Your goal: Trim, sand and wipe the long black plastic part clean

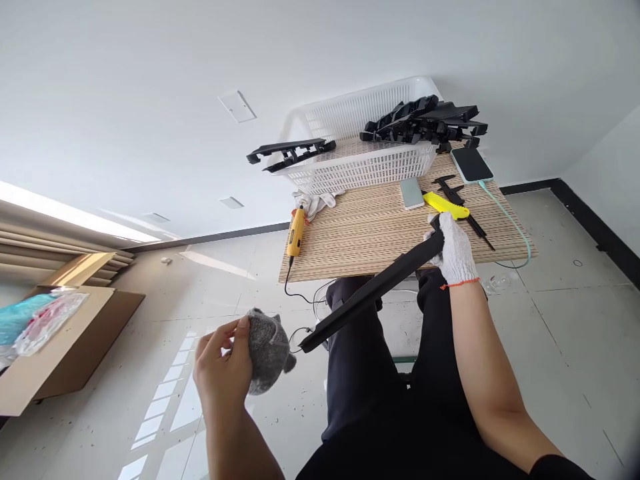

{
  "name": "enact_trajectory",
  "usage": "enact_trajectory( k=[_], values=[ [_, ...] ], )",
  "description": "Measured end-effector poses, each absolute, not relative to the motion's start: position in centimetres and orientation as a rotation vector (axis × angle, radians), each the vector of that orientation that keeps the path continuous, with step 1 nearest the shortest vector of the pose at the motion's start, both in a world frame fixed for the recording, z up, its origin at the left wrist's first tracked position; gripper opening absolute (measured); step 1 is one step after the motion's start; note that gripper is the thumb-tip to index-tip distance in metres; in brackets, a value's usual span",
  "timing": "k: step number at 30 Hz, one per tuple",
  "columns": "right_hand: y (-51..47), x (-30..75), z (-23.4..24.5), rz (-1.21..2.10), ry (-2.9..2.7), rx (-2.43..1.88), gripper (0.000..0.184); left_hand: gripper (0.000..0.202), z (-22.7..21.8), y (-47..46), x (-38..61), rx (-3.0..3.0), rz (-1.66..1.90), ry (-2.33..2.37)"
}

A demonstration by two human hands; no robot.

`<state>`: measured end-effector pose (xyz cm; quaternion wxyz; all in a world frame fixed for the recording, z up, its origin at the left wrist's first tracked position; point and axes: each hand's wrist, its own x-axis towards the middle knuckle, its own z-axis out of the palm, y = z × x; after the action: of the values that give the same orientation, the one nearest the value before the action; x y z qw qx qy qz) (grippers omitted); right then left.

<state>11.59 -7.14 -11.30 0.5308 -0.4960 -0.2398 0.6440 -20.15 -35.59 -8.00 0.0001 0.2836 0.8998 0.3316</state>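
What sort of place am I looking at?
Probably a makeshift workshop: a yellow corded tool, a black caliper and a white plastic basket of black plastic parts sit on the table.

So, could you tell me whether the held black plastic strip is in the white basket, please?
Out: the gloved right hand grips one end of the black plastic strip, slanting over the legs, clear of the white basket.

Can't read any actual text here, tbh. Closest I've got is the yellow corded power tool (296,231) on the wood-look tabletop (360,233): there's a small dark marking (293,235) on its body, but it's way too tiny to make out.
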Motion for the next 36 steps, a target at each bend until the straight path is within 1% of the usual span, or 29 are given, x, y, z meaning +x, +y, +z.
enact_trajectory(
  k=[4, 6, 8, 10, 11, 14, 16, 17, 19, 21, 23, 25, 27, 29, 31, 34, 36],
  values=[
    [-7.0, 11.6, -11.7, 1.529, -0.596, -1.199, 0.035, 0.034, -7.2, -34.5, -18.3, 0.812, 1.034, 2.772],
    [-7.0, 11.6, -11.8, 1.53, -0.609, -1.205, 0.036, 0.033, -7.5, -34.4, -18.4, 0.744, 1.197, 2.796],
    [-7.0, 11.6, -11.7, 1.532, -0.616, -1.199, 0.037, 0.032, -7.7, -34.5, -18.8, 0.636, 1.473, 2.89],
    [-7.1, 11.7, -11.5, 1.527, -0.602, -1.198, 0.037, 0.036, -7.9, -34.6, -19.0, 0.583, 1.639, 2.847],
    [-7.1, 11.7, -11.4, 1.523, -0.59, -1.204, 0.036, 0.038, -7.9, -34.6, -18.9, 0.611, 1.616, 2.75],
    [-7.1, 11.6, -11.3, 1.505, -0.567, -1.23, 0.033, 0.044, -8.0, -34.2, -18.1, 0.844, 1.269, 2.375],
    [-7.1, 11.6, -11.4, 1.497, -0.578, -1.227, 0.034, 0.042, -8.3, -33.7, -17.5, 0.968, 1.119, 2.305],
    [-7.1, 11.6, -11.5, 1.495, -0.589, -1.221, 0.036, 0.04, -8.5, -33.5, -17.4, 0.98, 1.12, 2.352],
    [-7.1, 11.6, -11.6, 1.494, -0.606, -1.209, 0.039, 0.035, -8.9, -33.0, -17.5, 0.887, 1.255, 2.546],
    [-7.1, 11.7, -11.7, 1.493, -0.597, -1.207, 0.038, 0.032, -9.1, -32.7, -18.0, 0.741, 1.451, 2.753],
    [-7.0, 11.8, -11.7, 1.495, -0.586, -1.214, 0.037, 0.031, -9.0, -32.6, -18.3, 0.706, 1.517, 2.836],
    [-6.9, 11.8, -11.7, 1.481, -0.569, -1.223, 0.038, 0.033, -8.9, -32.7, -18.2, 0.86, 1.328, 2.714],
    [-6.8, 11.7, -11.7, 1.438, -0.52, -1.198, 0.037, 0.036, -8.8, -32.7, -17.4, 1.094, 1.037, 2.431],
    [-6.7, 11.5, -11.8, 1.385, -0.464, -1.129, 0.033, 0.038, -8.7, -32.5, -16.4, 1.275, 0.862, 2.209],
    [-6.6, 11.3, -11.9, 1.348, -0.452, -1.086, 0.032, 0.039, -8.8, -32.2, -15.6, 1.34, 0.858, 2.19],
    [-6.7, 11.2, -11.8, 1.313, -0.491, -1.123, 0.036, 0.042, -8.9, -31.9, -15.1, 1.272, 0.935, 2.328],
    [-6.7, 11.1, -11.6, 1.295, -0.471, -1.138, 0.034, 0.042, -8.9, -31.8, -15.2, 1.287, 0.904, 2.34]
  ],
)
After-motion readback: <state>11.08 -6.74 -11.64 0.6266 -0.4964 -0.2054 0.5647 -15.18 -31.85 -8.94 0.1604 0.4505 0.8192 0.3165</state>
